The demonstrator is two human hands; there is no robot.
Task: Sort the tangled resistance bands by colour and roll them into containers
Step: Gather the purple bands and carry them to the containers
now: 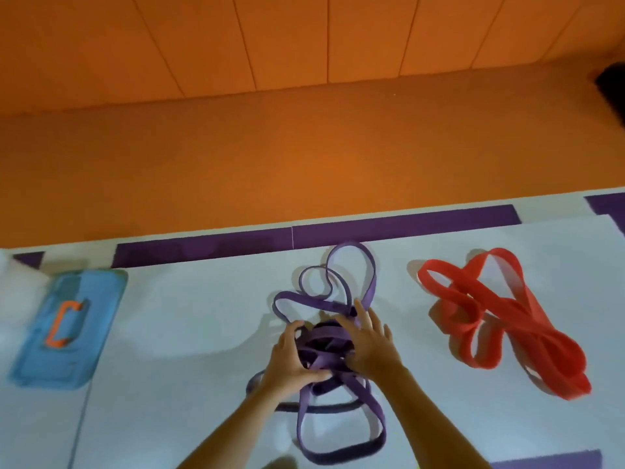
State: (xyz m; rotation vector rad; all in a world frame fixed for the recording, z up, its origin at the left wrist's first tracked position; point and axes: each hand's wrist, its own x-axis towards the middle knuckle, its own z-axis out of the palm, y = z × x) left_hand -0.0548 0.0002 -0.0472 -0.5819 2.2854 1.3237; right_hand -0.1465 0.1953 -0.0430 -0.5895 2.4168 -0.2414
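A tangle of purple resistance bands (333, 289) lies on the pale floor mat in the middle of the view, with loops trailing toward me and away from me. My left hand (291, 363) grips the left side of the knot, fingers curled round the strands. My right hand (370, 343) lies on the knot's right side with its fingers spread and its thumb tucked into the bands. A pile of red resistance bands (500, 319) rests apart on the mat to the right. A blue container lid or tray (67, 326) with an orange handle lies flat at the left.
The pale mat (203, 333) has purple stripes (304, 236) along its far edge. Beyond it stretches an orange floor (304, 157) up to an orange panelled wall. A dark object (614, 86) shows at the far right edge.
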